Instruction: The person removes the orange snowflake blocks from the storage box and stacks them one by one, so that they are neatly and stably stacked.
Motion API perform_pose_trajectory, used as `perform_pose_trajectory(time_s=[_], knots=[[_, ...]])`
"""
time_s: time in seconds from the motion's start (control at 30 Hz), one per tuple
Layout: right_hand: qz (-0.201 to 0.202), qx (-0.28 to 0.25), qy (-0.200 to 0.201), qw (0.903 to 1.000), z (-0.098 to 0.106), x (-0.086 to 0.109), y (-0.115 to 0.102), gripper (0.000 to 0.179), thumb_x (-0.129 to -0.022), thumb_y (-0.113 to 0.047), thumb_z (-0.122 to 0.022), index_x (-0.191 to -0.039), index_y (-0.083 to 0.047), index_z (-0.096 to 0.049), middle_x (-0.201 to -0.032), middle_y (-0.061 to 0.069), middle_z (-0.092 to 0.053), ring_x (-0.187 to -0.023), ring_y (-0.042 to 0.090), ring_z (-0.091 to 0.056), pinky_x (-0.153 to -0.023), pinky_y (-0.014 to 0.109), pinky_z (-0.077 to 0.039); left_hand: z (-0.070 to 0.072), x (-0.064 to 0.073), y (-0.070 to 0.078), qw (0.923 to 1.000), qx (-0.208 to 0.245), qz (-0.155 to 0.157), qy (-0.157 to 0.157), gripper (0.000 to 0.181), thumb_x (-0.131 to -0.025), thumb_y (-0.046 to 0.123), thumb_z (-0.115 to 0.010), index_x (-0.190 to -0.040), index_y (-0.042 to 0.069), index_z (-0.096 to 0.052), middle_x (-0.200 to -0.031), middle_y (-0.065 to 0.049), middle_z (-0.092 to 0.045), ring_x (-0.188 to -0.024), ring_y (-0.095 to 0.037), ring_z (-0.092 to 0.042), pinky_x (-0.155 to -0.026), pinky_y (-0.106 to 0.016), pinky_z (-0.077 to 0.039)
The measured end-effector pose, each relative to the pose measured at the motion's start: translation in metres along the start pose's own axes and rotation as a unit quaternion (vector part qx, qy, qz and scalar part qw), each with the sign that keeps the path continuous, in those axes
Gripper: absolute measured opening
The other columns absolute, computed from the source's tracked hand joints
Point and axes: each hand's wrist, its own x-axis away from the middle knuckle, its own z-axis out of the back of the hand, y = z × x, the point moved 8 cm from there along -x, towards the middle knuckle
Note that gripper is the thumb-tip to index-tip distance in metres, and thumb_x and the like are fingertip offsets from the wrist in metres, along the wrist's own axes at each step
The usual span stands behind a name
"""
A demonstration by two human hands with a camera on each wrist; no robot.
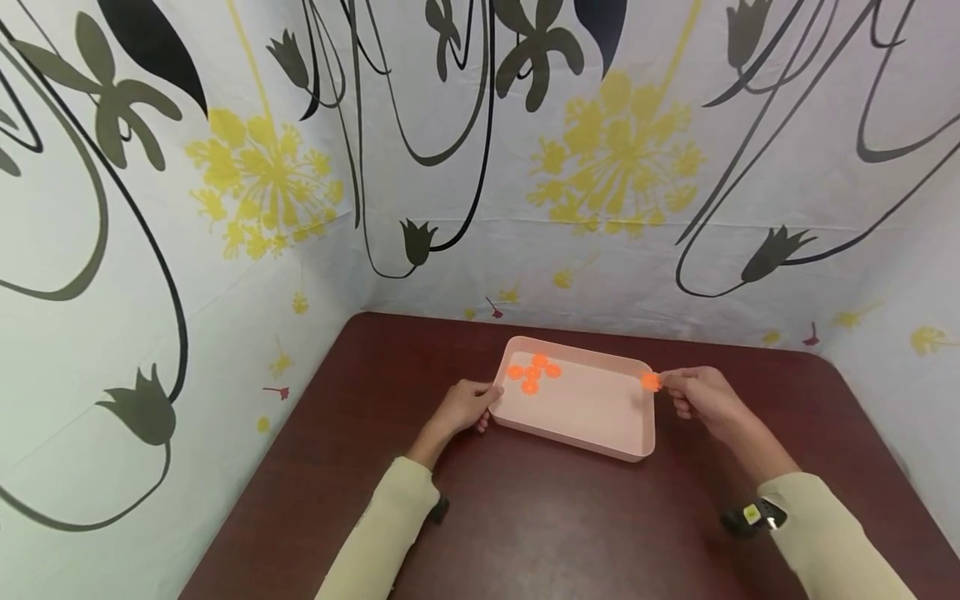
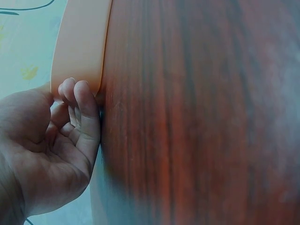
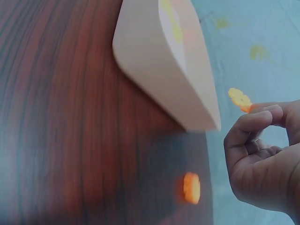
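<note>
A shallow pink tray lies on the dark wooden table. My left hand grips its left end, thumb over the rim and fingers curled against the outside; the left wrist view shows the same hand at the tray's corner. Between thumb and fingertips my right hand pinches an orange flower-shaped piece above the tray's right rim. The pinched piece shows its scalloped edge in the right wrist view. Several similar orange pieces sit grouped inside the tray's left part.
In the right wrist view, another orange piece rests on the table near the tray's outer wall. The table meets a white cloth backdrop with printed flowers behind and at the sides.
</note>
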Motion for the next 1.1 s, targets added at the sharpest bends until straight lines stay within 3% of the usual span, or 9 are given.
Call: perform_pose_trajectory(time_s=[0.2, 0.3, 0.43, 0.6, 0.73, 0.9, 1.1], knots=[[-0.027, 0.012, 0.019, 0.9994, 0.027, 0.005, 0.024, 0.05, -0.112, -0.027, -0.049, -0.141, 0.014, -0.046, -0.071, -0.009, -0.042, -0.062, 0.007, -0.044, -0.058, 0.026, -0.044, 0.001, 0.001, 0.001, 1.0, 0.0, 0.0, -0.004, 0.041, -0.106, 0.04, -0.065, -0.128, 0.007, -0.074, -0.065, -0.002, -0.06, -0.052, -0.012, -0.06, -0.052, -0.027, -0.06], [-0.042, -0.005, 0.033, 0.9985, 0.04, 0.006, 0.036, 0.045, -0.112, -0.028, -0.051, -0.136, 0.01, -0.05, -0.071, -0.009, -0.042, -0.062, 0.007, -0.045, -0.059, 0.027, -0.045, 0.001, 0.001, 0.001, 1.0, -0.004, 0.0, -0.004, 0.039, -0.106, 0.04, -0.064, -0.126, 0.008, -0.075, -0.065, -0.001, -0.06, -0.053, -0.012, -0.06, -0.052, -0.026, -0.06], [-0.067, -0.036, 0.052, 0.9958, 0.055, 0.006, 0.051, 0.029, -0.11, -0.03, -0.055, -0.112, -0.002, -0.061, -0.069, -0.01, -0.045, -0.062, 0.008, -0.047, -0.061, 0.028, -0.048, 0.002, 0.0, 0.0, 1.0, -0.006, 0.001, -0.003, 0.039, -0.106, 0.04, -0.064, -0.126, 0.008, -0.075, -0.066, -0.001, -0.06, -0.053, -0.012, -0.06, -0.051, -0.026, -0.059], [-0.088, -0.044, 0.064, 0.993, 0.062, 0.007, 0.063, 0.027, -0.11, -0.032, -0.055, -0.098, -0.008, -0.062, -0.067, -0.011, -0.047, -0.062, 0.007, -0.05, -0.06, 0.028, -0.051, 0.001, 0.0, 0.0, 1.0, -0.002, 0.001, -0.005, 0.041, -0.106, 0.04, -0.064, -0.129, 0.008, -0.074, -0.066, -0.002, -0.061, -0.052, -0.012, -0.06, -0.051, -0.026, -0.06], [-0.095, -0.058, 0.061, 0.992, 0.062, 0.005, 0.069, 0.025, -0.11, -0.03, -0.055, -0.105, -0.008, -0.064, -0.067, -0.011, -0.047, -0.062, 0.007, -0.05, -0.059, 0.028, -0.05, 0.001, 0.0, 0.0, 1.0, -0.003, 0.001, -0.006, 0.04, -0.106, 0.041, -0.065, -0.127, 0.008, -0.074, -0.065, -0.002, -0.06, -0.052, -0.012, -0.06, -0.051, -0.026, -0.06], [-0.101, -0.072, 0.059, 0.9905, 0.063, 0.001, 0.071, 0.032, -0.11, -0.028, -0.055, -0.126, -0.001, -0.061, -0.066, -0.011, -0.046, -0.06, 0.007, -0.049, -0.058, 0.028, -0.049, 0.001, 0.001, 0.001, 1.0, -0.001, -0.001, -0.003, 0.042, -0.106, 0.041, -0.065, -0.13, 0.008, -0.074, -0.065, -0.002, -0.06, -0.052, -0.012, -0.06, -0.052, -0.028, -0.061], [-0.111, -0.074, 0.065, 0.9889, 0.06, -0.001, 0.074, 0.022, -0.108, -0.027, -0.058, -0.111, -0.006, -0.065, -0.064, -0.01, -0.046, -0.059, 0.008, -0.049, -0.056, 0.028, -0.048, 0.001, 0.0, -0.001, 1.0, 0.003, 0.002, -0.002, 0.044, -0.105, 0.041, -0.066, -0.134, 0.009, -0.073, -0.066, -0.002, -0.061, -0.052, -0.012, -0.06, -0.052, -0.028, -0.061]])
